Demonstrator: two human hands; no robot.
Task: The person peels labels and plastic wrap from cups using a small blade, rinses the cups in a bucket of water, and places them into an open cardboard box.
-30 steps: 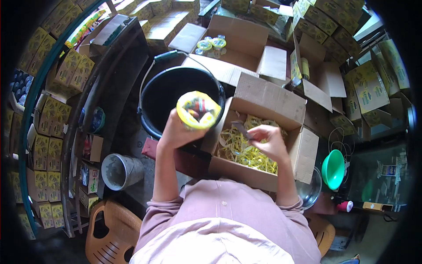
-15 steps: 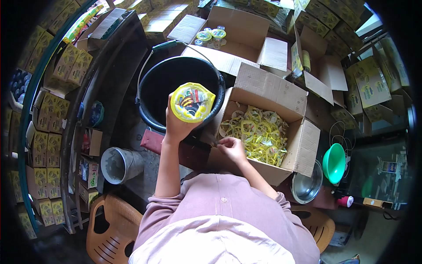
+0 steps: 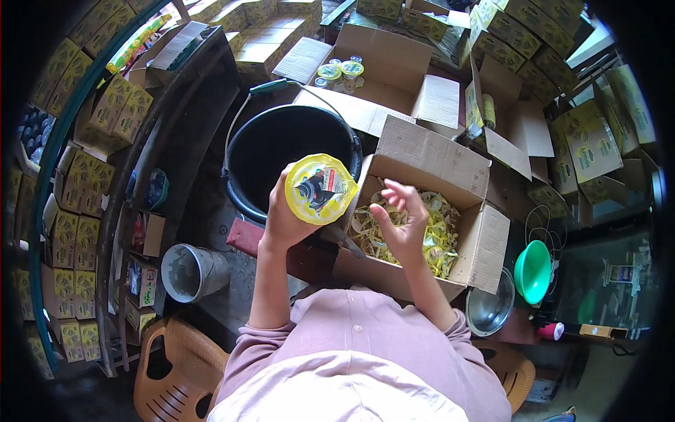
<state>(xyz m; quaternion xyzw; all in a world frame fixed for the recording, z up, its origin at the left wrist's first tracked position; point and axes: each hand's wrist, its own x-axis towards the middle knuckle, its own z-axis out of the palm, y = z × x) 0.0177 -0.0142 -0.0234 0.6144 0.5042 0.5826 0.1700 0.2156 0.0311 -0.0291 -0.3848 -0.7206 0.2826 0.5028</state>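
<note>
My left hand [image 3: 276, 218] is wrapped around a cup [image 3: 320, 190] with a yellow-rimmed printed film lid, lid side towards me. The cup is in front of the black bucket [image 3: 242, 144]. My right hand [image 3: 406, 226] is raised with its fingers apart, holding nothing, over an open cardboard box [image 3: 429, 151]. Inside that box lies a heap of yellow and clear plastic trimmings [image 3: 439, 243]. A dark, blade-like strip [image 3: 346, 241] sticks out between the cup and the box; what it belongs to is hidden.
Behind, another open carton [image 3: 387, 49] holds several lidded cups [image 3: 341, 72]. At the right are a metal bowl [image 3: 489, 309] and a green bowl [image 3: 532, 272]. A grey bucket [image 3: 193, 273] stands on the left, near shelves of printed boxes [image 3: 77, 243] and a brown chair [image 3: 179, 373].
My right hand has risen to the right from beside the box's near left corner and opened. The cup in my left hand has shifted slightly right and lower, and its lid has turned.
</note>
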